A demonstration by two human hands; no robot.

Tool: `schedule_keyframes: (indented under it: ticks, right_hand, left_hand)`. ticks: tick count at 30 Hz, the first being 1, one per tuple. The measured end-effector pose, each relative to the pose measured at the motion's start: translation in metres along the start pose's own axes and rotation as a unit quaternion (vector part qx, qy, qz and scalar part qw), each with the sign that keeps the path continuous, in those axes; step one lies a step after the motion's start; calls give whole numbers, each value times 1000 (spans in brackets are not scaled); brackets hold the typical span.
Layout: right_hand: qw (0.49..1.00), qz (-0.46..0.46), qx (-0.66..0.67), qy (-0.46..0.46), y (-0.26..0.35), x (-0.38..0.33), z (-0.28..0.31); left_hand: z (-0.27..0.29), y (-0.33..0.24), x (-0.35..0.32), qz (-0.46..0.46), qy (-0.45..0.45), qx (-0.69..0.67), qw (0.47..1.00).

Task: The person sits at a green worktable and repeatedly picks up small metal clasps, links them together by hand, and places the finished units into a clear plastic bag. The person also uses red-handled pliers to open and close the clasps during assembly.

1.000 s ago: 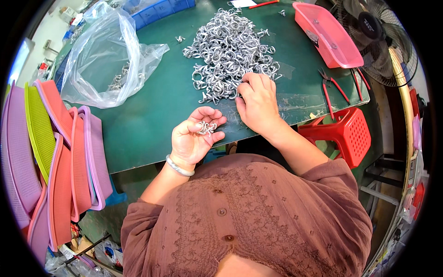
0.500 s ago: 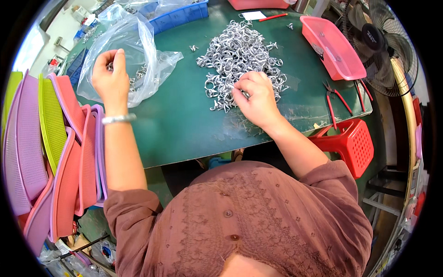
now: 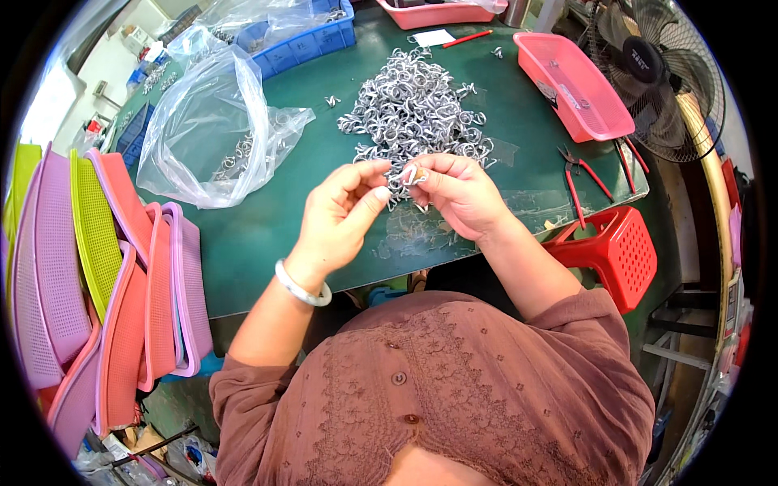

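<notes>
A person seated at the near edge of a green desk (image 3: 267, 235) works small silvery metal clips (image 3: 405, 174) between both hands, just above the desk's near middle and at the near fringe of a loose heap of clips (image 3: 413, 113) that spreads toward the far edge. The right hand (image 3: 458, 194) pinches a few clips in thumb and fingertips, wrist bent inward; the left hand (image 3: 340, 215), bangle at the wrist, is closed lightly with thumb and forefinger meeting the same cluster from the other side. The pieces look light, stiff and hard (thin bent wire or stamped metal, by their shine), likely to snag on one another and a little slippery, so a fingertip pinch across a clip's flat body seems the surest hold. A clear plastic bag (image 3: 211, 138) lies toward the left edge, a pink tray (image 3: 575, 85) and red-handled pliers (image 3: 579, 182) toward the right edge.
</notes>
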State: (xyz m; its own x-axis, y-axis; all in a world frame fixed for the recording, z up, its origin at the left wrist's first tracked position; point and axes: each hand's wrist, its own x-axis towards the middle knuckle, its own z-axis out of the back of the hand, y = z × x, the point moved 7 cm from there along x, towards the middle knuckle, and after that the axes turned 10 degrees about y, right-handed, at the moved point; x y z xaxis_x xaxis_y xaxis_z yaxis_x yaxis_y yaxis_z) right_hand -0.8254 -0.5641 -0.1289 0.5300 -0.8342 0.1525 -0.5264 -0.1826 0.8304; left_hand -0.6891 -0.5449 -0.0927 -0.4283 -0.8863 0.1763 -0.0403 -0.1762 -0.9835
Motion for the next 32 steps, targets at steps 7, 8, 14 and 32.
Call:
schedule_keyframes:
  ticks: [7,8,14,32]
  right_hand:
    - [1000,-28,11,3,-9,-6,-2]
    - [1000,-27,2,-4,-8,-7,-2]
    - [957,117,-267,-7,17,-10,-13]
    - [755,-3,-650,-87,8,-34,16]
  left_hand:
    - [-8,7,-3,52,21,-70,996]
    - [-8,8,-4,59,20,-72,995]
    - [-12,18,-11,91,6,-166,982]
    - [-12,84,-40,165,4,-433,886]
